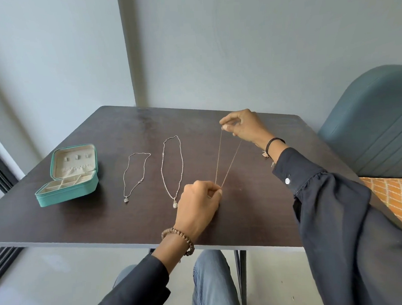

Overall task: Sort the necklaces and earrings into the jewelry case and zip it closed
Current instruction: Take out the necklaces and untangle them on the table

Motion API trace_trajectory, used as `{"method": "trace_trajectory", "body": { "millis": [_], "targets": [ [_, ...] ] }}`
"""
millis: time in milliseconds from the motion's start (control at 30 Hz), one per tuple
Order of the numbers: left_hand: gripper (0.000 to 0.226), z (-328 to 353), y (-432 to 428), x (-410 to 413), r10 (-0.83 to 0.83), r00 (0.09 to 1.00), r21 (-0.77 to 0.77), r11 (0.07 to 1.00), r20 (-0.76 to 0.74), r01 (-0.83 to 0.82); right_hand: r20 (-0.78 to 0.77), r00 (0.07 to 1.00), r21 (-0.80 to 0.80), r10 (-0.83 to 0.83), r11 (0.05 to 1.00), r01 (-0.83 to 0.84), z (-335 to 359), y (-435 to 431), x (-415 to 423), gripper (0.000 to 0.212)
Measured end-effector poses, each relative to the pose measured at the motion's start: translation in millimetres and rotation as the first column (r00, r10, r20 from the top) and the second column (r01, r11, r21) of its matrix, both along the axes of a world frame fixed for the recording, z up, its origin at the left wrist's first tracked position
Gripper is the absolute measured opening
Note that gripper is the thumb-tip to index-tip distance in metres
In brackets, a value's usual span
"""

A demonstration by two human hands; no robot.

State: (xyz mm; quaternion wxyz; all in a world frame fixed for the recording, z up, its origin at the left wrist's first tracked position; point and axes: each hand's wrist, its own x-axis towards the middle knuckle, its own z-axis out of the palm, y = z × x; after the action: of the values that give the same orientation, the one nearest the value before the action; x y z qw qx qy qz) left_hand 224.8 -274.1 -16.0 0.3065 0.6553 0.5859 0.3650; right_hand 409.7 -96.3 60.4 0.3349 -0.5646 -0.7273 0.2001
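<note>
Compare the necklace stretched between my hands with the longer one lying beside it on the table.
The stretched necklace runs in two straight strands, pinched by left hand and right hand; the longer necklace lies untouched in an open loop on the table. The stretched necklace looks fine and plain; the longer necklace has small segments along it and a visible pendant. Both are outside the case.

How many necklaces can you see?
3. A short necklace lies nearest the green case, a longer necklace lies beside it, and a thin necklace is stretched between the left hand and right hand. The case may hide more.
</note>
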Motion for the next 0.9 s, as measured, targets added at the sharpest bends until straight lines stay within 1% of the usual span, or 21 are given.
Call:
{"method": "trace_trajectory", "body": {
  "millis": [67,133,167,300,400,467,533,667,800,900],
  "targets": [
    [0.016,3,1,2,-0.017,0.991,-0.006,1.0,-0.136,0.016,0.023,0.999,-0.034,0.023,0.999,-0.022,-7,6,-3,0.013],
    [0.018,9,2,5,-0.044,0.949,0.028,0.998,-0.311,0.055,0.051,0.998,-0.049,0.04,0.998,-0.038,-14,12,-5,0.011],
    [0.019,10,4,7,-0.058,0.926,0.048,0.995,-0.372,0.082,0.058,0.997,-0.053,0.046,0.998,-0.043,-16,14,-6,0.011],
    [0.022,11,7,11,-0.104,0.853,0.107,0.977,-0.511,0.183,0.071,0.995,-0.057,0.065,0.996,-0.061,-27,21,-9,0.01],
    [0.025,5,6,10,-0.103,0.83,0.2,0.948,-0.548,0.25,0.065,0.996,-0.061,0.064,0.996,-0.06,-35,25,-10,0.009],
    [0.026,-1,8,7,-0.102,0.809,0.298,0.897,-0.578,0.326,0.052,0.996,-0.07,0.067,0.996,-0.063,-41,28,-10,0.01],
    [0.026,-6,10,3,-0.121,0.793,0.355,0.847,-0.597,0.397,0.048,0.996,-0.073,0.078,0.995,-0.074,-46,29,-11,0.01],
    [0.032,-10,16,-3,-0.172,0.787,0.343,0.83,-0.593,0.439,0.059,0.996,-0.073,0.07,0.995,-0.066,-56,32,-10,0.009],
    [0.035,-11,15,-4,-0.155,0.78,0.363,0.819,-0.606,0.444,0.117,0.99,-0.047,0.076,0.996,-0.071,-64,32,-8,0.011],
    [0.033,-13,14,-5,-0.148,0.792,0.386,0.81,-0.592,0.441,0.126,0.989,-0.026,0.082,0.997,-0.079,-68,31,-8,0.011]
  ]
}}
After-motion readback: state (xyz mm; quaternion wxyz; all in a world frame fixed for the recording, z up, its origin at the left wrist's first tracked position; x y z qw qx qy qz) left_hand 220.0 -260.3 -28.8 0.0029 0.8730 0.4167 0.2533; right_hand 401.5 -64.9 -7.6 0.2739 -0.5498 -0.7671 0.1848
